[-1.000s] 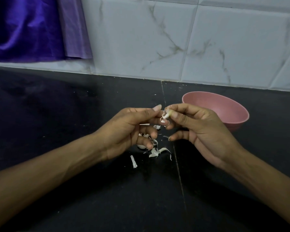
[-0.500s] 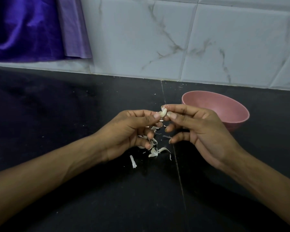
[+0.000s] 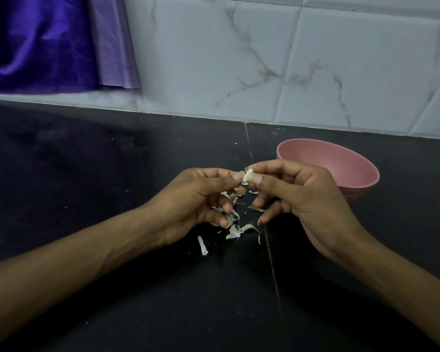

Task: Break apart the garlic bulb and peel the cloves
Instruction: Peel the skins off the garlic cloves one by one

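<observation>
A small pale garlic clove [image 3: 247, 176] is held above the black counter, between both hands. My right hand [image 3: 302, 201] pinches it between thumb and forefinger. My left hand [image 3: 196, 199] pinches its left side with the thumb tip, and its other fingers are curled under. Several white garlic skins [image 3: 235, 231] lie scattered on the counter right below the hands. Whatever else lies under my left palm is hidden.
A pink bowl [image 3: 351, 174] stands on the counter just behind my right hand. The black counter [image 3: 87, 174] ends at a white marble-tiled wall [image 3: 264, 59]. A purple cloth [image 3: 48, 41] hangs at the upper left.
The hands have closed together on the clove. My left thumb, lifted off a second ago, now presses against it. The clove has turned between the fingertips.
</observation>
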### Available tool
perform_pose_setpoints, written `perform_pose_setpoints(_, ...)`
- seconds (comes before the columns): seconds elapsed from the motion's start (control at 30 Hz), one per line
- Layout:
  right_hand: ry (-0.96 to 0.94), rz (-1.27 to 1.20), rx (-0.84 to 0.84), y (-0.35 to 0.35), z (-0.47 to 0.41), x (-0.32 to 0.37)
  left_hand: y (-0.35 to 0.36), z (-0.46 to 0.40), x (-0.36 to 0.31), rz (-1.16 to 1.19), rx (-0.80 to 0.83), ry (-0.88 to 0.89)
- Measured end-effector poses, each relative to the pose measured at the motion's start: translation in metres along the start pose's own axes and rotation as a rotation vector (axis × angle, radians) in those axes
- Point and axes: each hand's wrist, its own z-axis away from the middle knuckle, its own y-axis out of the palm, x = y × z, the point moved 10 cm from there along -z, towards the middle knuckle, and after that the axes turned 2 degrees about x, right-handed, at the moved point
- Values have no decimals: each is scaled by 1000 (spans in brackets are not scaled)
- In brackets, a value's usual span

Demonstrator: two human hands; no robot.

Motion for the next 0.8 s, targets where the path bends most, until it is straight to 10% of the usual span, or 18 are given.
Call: perform_pose_setpoints(0.8, 137, 35, 29, 3, 1, -18, 1, 1, 3, 9, -33, -6)
